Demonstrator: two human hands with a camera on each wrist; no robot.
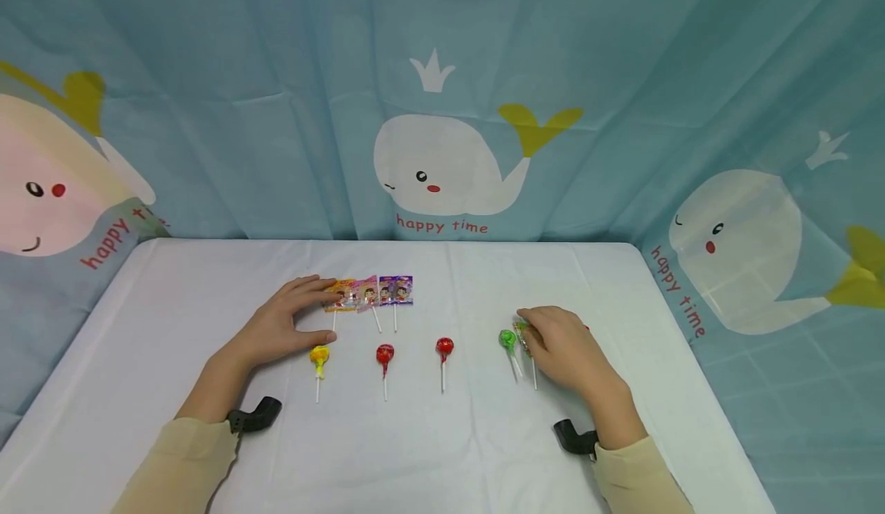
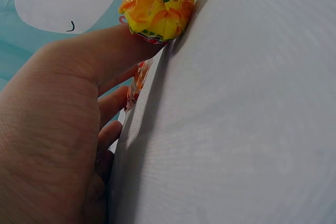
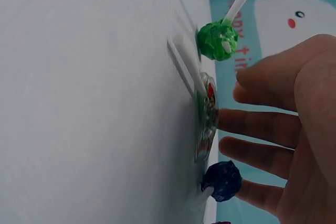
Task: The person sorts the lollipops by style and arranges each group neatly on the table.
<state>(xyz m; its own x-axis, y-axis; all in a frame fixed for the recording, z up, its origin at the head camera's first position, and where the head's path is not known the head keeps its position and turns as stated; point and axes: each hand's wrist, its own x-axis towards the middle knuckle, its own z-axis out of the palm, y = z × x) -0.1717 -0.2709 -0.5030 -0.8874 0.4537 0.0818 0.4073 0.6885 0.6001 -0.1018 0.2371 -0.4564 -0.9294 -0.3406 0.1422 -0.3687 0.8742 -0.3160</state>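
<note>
While both hands lie low on the white surface (image 1: 173, 306), each sits at one end of a row of lollipops. The left hand (image 1: 286, 322) rests with relaxed, nearly straight fingers: its thumb lies against the yellow lollipop (image 1: 319, 357), and its fingertips reach the flat packets (image 1: 373, 293) lined up behind, as if steadying both. In the left wrist view the thumb (image 2: 105, 56) touches the yellow-orange crinkled wrapper (image 2: 160, 6) without closing round it.

The right hand (image 1: 563, 349) lies flat, fingers spread, over a clear-wrapped lollipop (image 3: 206, 116) beside the green one (image 1: 508, 338); its fingertips (image 3: 231, 119) touch the shiny wrapper, holding nothing. A dark blue lollipop (image 3: 223, 180) lies under the lower fingers, seen only from the wrist.

Two red lollipops (image 1: 384, 355) lie between the hands, well apart, sticks pointing toward the person, so the row looks evenly spaced on purpose. Each round head is twisted in coloured foil on a thin white stick.
</note>
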